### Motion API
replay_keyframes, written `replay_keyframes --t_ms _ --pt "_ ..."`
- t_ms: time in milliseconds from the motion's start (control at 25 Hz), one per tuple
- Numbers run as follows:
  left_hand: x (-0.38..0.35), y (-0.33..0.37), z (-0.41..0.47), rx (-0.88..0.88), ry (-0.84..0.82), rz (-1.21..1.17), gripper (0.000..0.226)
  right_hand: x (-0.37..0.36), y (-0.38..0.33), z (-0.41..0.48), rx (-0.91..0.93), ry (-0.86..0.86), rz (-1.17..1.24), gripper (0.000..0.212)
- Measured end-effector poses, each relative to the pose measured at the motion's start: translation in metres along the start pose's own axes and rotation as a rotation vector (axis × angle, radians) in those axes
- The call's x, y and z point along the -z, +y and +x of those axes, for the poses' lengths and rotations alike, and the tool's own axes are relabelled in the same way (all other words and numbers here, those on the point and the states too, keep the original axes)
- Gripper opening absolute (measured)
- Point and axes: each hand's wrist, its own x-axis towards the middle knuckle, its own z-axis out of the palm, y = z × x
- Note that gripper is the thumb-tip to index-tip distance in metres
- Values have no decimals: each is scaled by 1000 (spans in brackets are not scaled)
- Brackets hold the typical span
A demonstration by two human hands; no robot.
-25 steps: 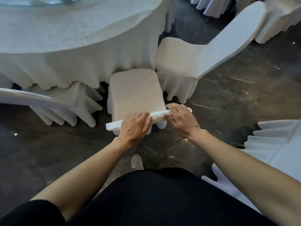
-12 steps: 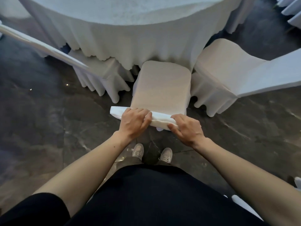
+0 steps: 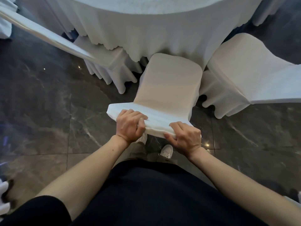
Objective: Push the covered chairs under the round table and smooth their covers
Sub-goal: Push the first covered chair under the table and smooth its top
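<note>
A chair in a white cover [image 3: 167, 85] stands right in front of me, its seat front touching the hanging cloth of the round table [image 3: 146, 28]. The top edge of its backrest [image 3: 156, 123] runs across below the seat. My left hand [image 3: 129, 125] grips that edge on the left, fingers curled over it. My right hand [image 3: 186, 136] grips it on the right, thumb underneath.
A second covered chair [image 3: 247, 75] stands to the right, angled away from the table. A third covered chair [image 3: 104, 62] sits to the left, its seat partly under the cloth. The floor is dark marble tile [image 3: 48, 103]. More white fabric shows at the lower left corner.
The view has swung so the chair sits more centred below the table. The seat front has closed up to the tablecloth. Both hands stay clamped on the backrest top.
</note>
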Motion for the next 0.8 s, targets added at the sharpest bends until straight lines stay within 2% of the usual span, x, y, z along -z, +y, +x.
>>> replay_keyframes --t_ms 280,440,800 --pt "3 -57 69 -42 11 -24 46 -19 -13 74 -60 -6 8 65" --pt "8 -93 120 -44 -11 -11 48 -37 -16 124 -47 0 -16 61" --pt "16 -136 209 -22 -181 0 57 -58 -9 208 21 56 -46 53"
